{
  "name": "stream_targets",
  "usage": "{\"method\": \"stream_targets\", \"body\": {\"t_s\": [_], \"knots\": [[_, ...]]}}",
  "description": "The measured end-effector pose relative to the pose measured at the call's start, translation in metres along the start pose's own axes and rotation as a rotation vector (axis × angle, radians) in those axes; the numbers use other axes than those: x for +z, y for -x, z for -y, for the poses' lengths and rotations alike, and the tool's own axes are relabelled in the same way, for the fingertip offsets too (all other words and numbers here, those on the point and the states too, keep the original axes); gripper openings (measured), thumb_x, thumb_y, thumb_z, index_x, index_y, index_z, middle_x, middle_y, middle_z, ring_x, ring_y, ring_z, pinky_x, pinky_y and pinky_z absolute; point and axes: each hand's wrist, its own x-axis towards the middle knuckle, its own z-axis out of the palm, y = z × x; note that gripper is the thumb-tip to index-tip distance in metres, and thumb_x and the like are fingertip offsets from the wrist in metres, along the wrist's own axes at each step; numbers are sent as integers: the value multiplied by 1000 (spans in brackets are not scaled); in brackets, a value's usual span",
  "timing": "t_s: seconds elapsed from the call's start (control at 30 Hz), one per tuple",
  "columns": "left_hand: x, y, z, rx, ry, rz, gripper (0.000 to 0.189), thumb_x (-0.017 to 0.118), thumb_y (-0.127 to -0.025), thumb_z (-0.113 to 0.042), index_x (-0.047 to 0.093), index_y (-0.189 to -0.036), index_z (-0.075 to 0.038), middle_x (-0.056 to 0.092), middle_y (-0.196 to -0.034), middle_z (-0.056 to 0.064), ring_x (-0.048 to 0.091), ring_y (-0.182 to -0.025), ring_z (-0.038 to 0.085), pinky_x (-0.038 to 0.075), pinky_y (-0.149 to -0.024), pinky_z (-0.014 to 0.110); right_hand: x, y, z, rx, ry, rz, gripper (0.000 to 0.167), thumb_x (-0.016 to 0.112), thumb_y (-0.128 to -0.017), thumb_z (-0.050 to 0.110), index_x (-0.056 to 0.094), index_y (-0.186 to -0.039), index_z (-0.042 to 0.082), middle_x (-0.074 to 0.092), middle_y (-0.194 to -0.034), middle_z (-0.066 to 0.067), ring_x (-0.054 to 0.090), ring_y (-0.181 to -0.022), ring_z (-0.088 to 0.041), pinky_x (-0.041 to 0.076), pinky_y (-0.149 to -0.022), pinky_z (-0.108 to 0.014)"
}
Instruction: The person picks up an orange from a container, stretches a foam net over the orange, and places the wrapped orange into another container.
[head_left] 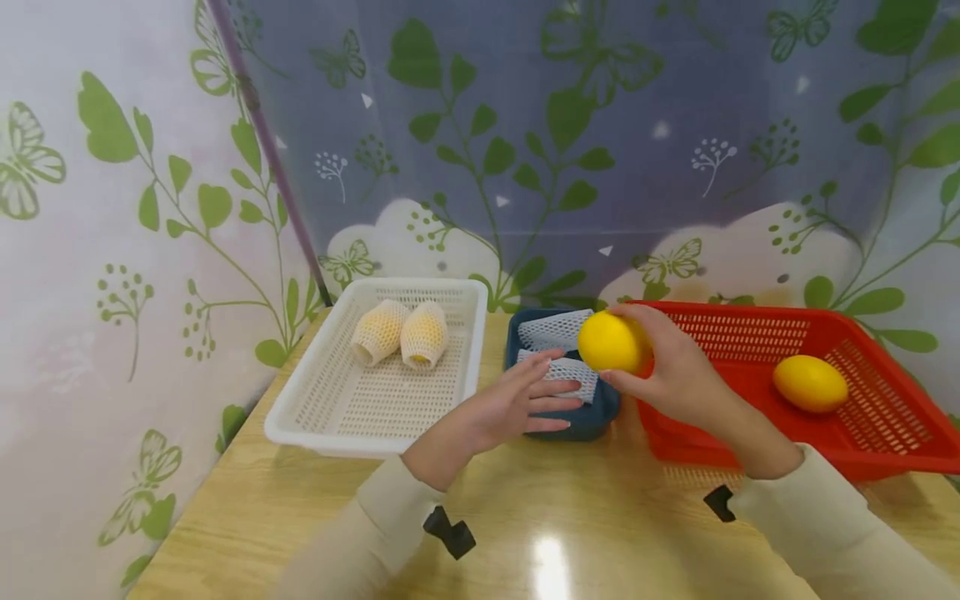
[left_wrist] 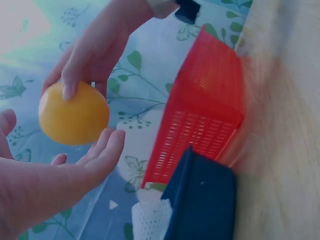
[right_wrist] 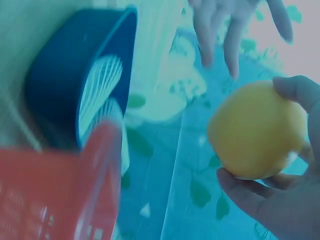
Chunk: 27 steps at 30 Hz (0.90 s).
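My right hand [head_left: 678, 367] grips a smooth yellow mango [head_left: 611, 342] between thumb and fingers, raised over the gap between the blue and red baskets. My left hand [head_left: 510, 404] reaches toward it with fingers extended, holding nothing. In the left wrist view, the left fingertips [left_wrist: 116, 140] are close under the mango [left_wrist: 74, 114]. Below the hands stands a small blue basket [head_left: 577, 429] with white foam net sleeves [head_left: 551, 332] in it; the left fingers partly cover one sleeve in the head view.
At the left, a white basket [head_left: 367, 417] holds two fruits in foam nets [head_left: 424, 335]. The red basket [head_left: 735, 367] on the right contains another yellow mango [head_left: 810, 383]. All stand on a wooden table [head_left: 480, 517], before a patterned curtain [head_left: 465, 167].
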Motion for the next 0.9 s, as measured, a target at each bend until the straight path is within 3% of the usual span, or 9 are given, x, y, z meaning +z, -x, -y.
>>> {"method": "stream_targets", "body": {"t_s": [0.1,0.23,0.4,0.5,0.6,0.67,0.77,0.9], "knots": [[-5,2,-9,16,11,34,54,35,-105,-38,19,-152,-19,36,-150,24,40,-134,42,40,-105,51,11,1,9,-106,-7,-61,74,85,-73,11,45,-135,8,48,-136,-17,52,-113,-36,50,-87,-58],[-12,1,-23,44,-11,70,64,47,-101,-43,17,-152,-20,38,-148,25,50,-126,39,40,-105,50,21,-1,18,-204,-16,-126,77,87,-69,7,45,-134,6,45,-139,-18,50,-118,-36,51,-87,-55],[-17,-1,-35,57,-43,80,102,71,-75,-61,17,-152,-23,38,-147,23,62,-107,22,41,-104,49,27,-6,24,-294,-29,-162,78,87,-66,2,46,-133,3,42,-141,-21,51,-117,-35,54,-86,-48],[-17,-5,-39,47,-42,69,112,75,-66,-64,17,-152,-23,39,-147,23,62,-107,22,42,-104,48,29,-9,24,-350,-33,-179,79,88,-64,0,47,-132,2,42,-141,-22,51,-117,-35,49,-96,-33],[-15,-8,-41,42,-42,39,91,68,-85,-54,17,-153,-20,39,-146,22,61,-112,28,42,-104,47,30,-13,24,-409,-47,-196,81,88,-62,-3,46,-131,-1,41,-141,-24,51,-118,-37,38,-102,-18],[-14,-9,-42,40,-48,13,72,56,-97,-42,19,-153,-17,40,-146,22,60,-113,30,41,-105,47,30,-15,24,-424,-64,-194,82,88,-62,-4,44,-131,-3,40,-142,-24,49,-120,-38,32,-104,-13],[-11,-11,-44,46,-74,-50,53,42,-103,-26,26,-151,-11,43,-143,20,59,-113,30,42,-104,45,31,-16,24,-352,-140,-156,87,88,-65,-3,38,-137,-3,37,-146,-21,46,-124,-36,33,-104,-14],[-13,-10,-46,115,-157,-102,52,47,-101,-21,33,-149,-7,46,-140,20,59,-112,27,45,-102,41,29,-15,26,-92,-430,-17,79,75,-83,3,26,-146,4,31,-150,-15,38,-133,-35,40,-99,-15]]}}
